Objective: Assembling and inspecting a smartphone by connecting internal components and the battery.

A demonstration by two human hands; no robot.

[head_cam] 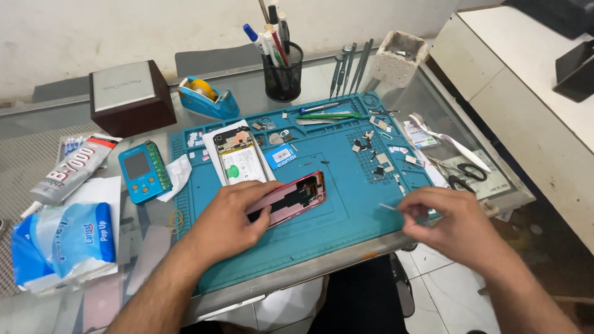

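Note:
My left hand (230, 218) rests on the blue work mat (346, 204) and grips the near end of an opened phone frame (294, 196) with a pink rim and dark inside. Just behind it lies a second opened phone (240, 158) with its board and a white battery showing. My right hand (447, 222) hovers at the mat's right edge, fingers pinched on a thin, pale, pin-like tool (389, 206) that points left. Small metal parts (374, 158) and screws lie scattered on the mat's right half.
A black pen cup (283, 73), tape dispenser (208, 97), brown box (131, 96), tweezers (348, 67) and a grey block (402, 55) stand at the back. A glue tube (74, 167), blue tester (144, 171) and tissue pack (65, 244) lie left. Scissors (467, 175) lie right, near the glass edge.

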